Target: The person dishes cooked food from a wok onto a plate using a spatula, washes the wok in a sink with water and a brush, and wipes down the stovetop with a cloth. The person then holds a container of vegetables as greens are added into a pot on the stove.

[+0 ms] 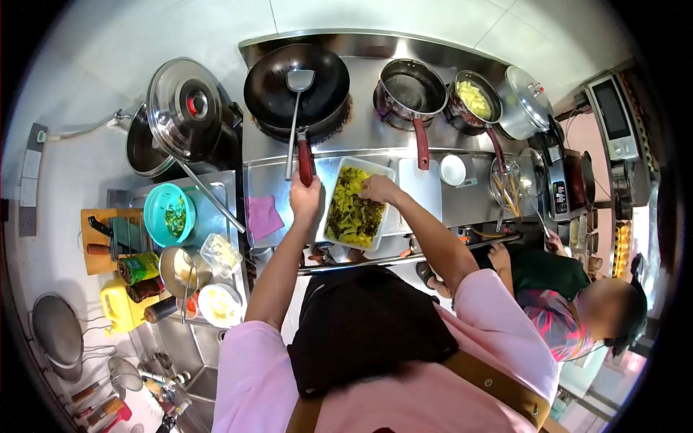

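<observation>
My left hand (304, 195) is closed round the red-brown handle (304, 164) of a black wok (271, 81), which sits on the stove. A metal spatula (299, 84) lies in the wok, its long shaft running down beside the handle. My right hand (381, 189) reaches into a white rectangular tub (384, 164) of chopped yellow-green leafy vegetables (354, 216). Its fingers are drawn together on the vegetables, and their tips are partly hidden. At the tub's right lies a white board or lid (419, 191), and a purple cloth (265, 218) is on the left.
Two smaller pans stand right of the wok, a dark saucepan (412, 88) and a pan of pale yellow pieces (474, 101). A lidded pot (186, 108) and turquoise basket (169, 213) are on the left. Another person (556, 296) works close on my right.
</observation>
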Tool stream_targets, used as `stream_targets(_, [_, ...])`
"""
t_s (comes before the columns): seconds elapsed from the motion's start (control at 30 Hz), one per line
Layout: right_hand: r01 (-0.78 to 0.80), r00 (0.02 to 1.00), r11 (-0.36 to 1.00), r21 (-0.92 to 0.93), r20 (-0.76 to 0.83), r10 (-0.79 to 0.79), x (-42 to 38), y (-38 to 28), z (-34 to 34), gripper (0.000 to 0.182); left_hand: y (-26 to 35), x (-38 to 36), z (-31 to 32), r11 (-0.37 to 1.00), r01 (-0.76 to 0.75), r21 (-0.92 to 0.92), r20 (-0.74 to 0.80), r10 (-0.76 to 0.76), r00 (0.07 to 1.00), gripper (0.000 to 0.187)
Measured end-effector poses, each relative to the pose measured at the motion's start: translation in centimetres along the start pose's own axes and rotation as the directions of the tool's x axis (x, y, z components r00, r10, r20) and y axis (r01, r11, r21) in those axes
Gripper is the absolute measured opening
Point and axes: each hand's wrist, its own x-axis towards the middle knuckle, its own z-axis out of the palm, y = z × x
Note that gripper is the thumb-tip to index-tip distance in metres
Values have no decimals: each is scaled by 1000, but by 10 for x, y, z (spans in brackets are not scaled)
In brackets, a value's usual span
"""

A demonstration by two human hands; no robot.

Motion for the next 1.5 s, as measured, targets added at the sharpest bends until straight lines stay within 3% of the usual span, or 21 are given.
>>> stream_targets(0.03, [-27,1000,999,-24,-3,27,5,-2,-4,47,-12,3,-4,988,-80,-134,-34,76,996,55])
stream_targets(0.07, [-54,999,997,-47,-7,53,13,1,-1,48,-16,-2,-13,994,-46,-102,-48,42,998,68])
stream_targets(0.17, [-64,990,998,6,-124,64,18,-2,2,51,-13,-49,-26,898,95,-430,27,-92,995,79])
stream_targets(0.23, [-6,988,1000,-18,-154,3,24,-8,6,50,-64,-81,-13,958,194,-209,137,-168,976,87])
stream_targets(0.27, [-24,996,999,21,-83,26,15,-22,-2,57,-79,-96,-6,954,248,-168,197,-214,957,85])
stream_targets(0.3, [-12,998,997,-72,-60,7,4,-38,-4,61,-92,-108,0,946,300,-123,255,-262,931,83])
stream_targets(0.33, [3,999,986,-165,-35,-9,-9,-54,-3,66,-101,-114,5,948,282,-147,293,-230,928,71])
stream_targets(0.4, [80,997,946,-313,40,-71,-28,-68,27,77,-46,-128,-10,961,263,-83,349,-219,911,55])
stream_targets(0.43, [142,989,921,-364,87,-118,-36,-69,49,83,-49,-129,-9,978,199,-61,321,-170,932,53])
stream_targets(0.53, [303,929,793,-528,-21,-368,-63,-60,98,83,-50,-132,-6,995,90,45,235,-98,967,48])
stream_targets(0.63, [335,935,793,-508,76,-346,-52,-56,83,85,-64,-128,-4,976,-73,206,212,28,977,48])
stream_targets(0.67, [350,932,769,-535,116,-343,-50,-56,79,88,-58,-129,-6,977,-44,209,228,-5,974,48])
stream_targets(0.77, [320,938,730,-605,92,-335,-49,-57,78,88,-47,-126,-9,977,-5,212,252,-50,966,48])
stream_targets(1.0, [209,958,808,-551,-49,-281,-39,-47,80,85,-48,-122,-10,965,-29,259,277,-46,960,48])
stream_targets(1.1, [217,918,890,-401,-226,-326,-30,-38,73,81,-45,-127,-10,958,13,286,264,-92,960,48])
stream_targets(1.13, [182,910,910,-373,-287,-299,-29,-38,67,70,-43,-125,-8,957,25,290,257,-103,961,49])
stream_targets(1.23, [163,950,973,-164,-241,-200,-16,-28,44,71,-49,-126,-7,977,61,205,280,-118,953,49])
stream_targets(1.4, [83,931,919,-384,-300,-209,-36,-46,10,68,-54,-123,-3,962,52,270,260,-124,958,50])
stream_targets(1.5, [129,889,866,-483,-331,-317,-38,-47,27,70,-55,-123,-2,956,37,290,249,-113,962,50])
